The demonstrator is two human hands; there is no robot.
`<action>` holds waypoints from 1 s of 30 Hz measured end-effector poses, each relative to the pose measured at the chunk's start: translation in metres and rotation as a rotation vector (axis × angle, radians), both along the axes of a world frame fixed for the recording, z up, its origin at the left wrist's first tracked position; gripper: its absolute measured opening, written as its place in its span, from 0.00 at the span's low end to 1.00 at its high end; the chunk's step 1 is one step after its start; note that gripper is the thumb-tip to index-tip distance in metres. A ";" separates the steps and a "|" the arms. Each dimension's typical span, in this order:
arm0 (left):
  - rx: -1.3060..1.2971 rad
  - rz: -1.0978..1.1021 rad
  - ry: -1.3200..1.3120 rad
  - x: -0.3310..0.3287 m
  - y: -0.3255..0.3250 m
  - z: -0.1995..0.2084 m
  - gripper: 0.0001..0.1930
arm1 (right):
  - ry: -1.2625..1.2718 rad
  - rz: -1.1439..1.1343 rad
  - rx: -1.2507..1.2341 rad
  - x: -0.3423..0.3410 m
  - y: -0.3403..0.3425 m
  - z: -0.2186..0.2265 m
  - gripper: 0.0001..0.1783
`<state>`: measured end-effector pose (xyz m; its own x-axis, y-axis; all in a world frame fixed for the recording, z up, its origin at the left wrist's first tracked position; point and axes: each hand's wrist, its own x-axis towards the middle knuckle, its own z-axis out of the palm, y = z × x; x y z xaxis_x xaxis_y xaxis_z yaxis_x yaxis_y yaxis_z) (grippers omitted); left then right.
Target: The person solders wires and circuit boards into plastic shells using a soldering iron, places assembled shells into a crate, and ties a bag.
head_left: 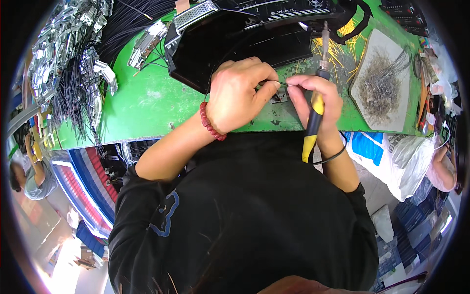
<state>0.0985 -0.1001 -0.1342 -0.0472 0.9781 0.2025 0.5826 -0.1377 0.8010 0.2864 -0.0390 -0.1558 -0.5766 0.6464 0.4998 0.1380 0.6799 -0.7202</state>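
Between my two hands runs a thin black wire point(283, 83), close above the bench edge. My left hand point(236, 89) is closed, with thumb and index finger pinching one part of the wire. Thumb and index finger of my right hand point(325, 97) pinch its other end. That same hand also holds a soldering iron point(313, 122) with a yellow and black handle, its tip pointing away from me. Beneath my fingers is a small metallic piece point(279, 97), partly hidden. Beyond my left hand lies a large black plastic housing point(196, 61) with silver and white markings.
Metal parts with black wires point(93, 73) are heaped on the left of the green bench point(147, 105). Yellow wires point(333, 54) lie behind the iron. At right is a pale board point(362, 98) with grey wire scraps. Other people appear at both sides.
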 end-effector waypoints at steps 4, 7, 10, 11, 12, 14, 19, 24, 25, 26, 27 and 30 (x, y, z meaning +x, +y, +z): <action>-0.011 0.009 -0.094 0.008 0.001 0.001 0.03 | 0.050 -0.061 -0.119 -0.009 -0.003 0.006 0.19; -0.028 0.034 -0.127 0.010 0.002 -0.001 0.03 | 0.091 -0.069 -0.181 -0.007 -0.001 0.002 0.17; 0.009 0.050 -0.153 0.010 0.003 -0.005 0.03 | 0.206 -0.136 -0.247 -0.001 0.000 -0.002 0.17; 0.004 0.052 -0.149 0.010 0.003 -0.005 0.03 | 0.314 -0.141 -0.259 -0.002 0.000 -0.005 0.16; -0.004 0.052 -0.146 0.010 0.002 -0.005 0.03 | 0.229 -0.123 -0.184 -0.001 0.000 -0.002 0.17; 0.006 0.061 -0.150 0.009 0.002 -0.006 0.03 | 0.133 -0.099 -0.060 -0.001 0.001 0.000 0.18; -0.006 0.024 -0.128 0.008 0.001 -0.004 0.02 | 0.245 -0.132 -0.210 -0.006 -0.001 -0.004 0.18; -0.033 0.048 -0.108 0.010 0.002 -0.002 0.03 | 0.160 -0.080 -0.067 -0.007 0.006 0.001 0.18; -0.033 0.046 -0.108 0.011 0.002 -0.003 0.03 | 0.166 -0.073 -0.086 -0.008 0.006 0.001 0.18; -0.031 0.046 -0.103 0.011 0.001 -0.003 0.03 | 0.172 -0.066 -0.106 -0.009 0.005 0.000 0.17; -0.028 0.047 -0.097 0.011 0.001 -0.004 0.03 | 0.172 -0.066 -0.106 -0.011 0.005 0.001 0.17; 0.002 0.052 -0.132 0.010 0.002 -0.004 0.03 | 0.143 -0.042 -0.084 -0.013 0.006 0.003 0.17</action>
<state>0.1082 -0.0978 -0.1385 -0.1242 0.9733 0.1930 0.4783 -0.1117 0.8711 0.2737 -0.0334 -0.1523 -0.4747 0.7115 0.5182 0.0569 0.6123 -0.7886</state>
